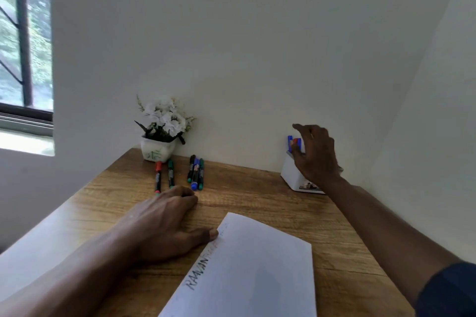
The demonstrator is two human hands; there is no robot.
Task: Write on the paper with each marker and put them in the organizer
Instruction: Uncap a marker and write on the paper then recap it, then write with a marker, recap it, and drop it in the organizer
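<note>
A white sheet of paper (252, 273) lies on the wooden table (270, 198), with black and red writing along its left edge. My left hand (164, 224) rests flat beside it, thumb touching the paper's edge, holding nothing. Several markers lie near the wall: a red one (157, 176), a green one (170, 173) and a group of three (196, 172) with black, blue and green caps. The white organizer (292, 175) stands at the back right with a blue and a red marker (293, 142) upright in it. My right hand (315, 154) hovers over the organizer, fingers apart, empty.
A white pot of white flowers (161, 131) stands against the wall at the back left of the table. A window (24, 41) is at the far left. The white wall runs close behind the organizer and the markers.
</note>
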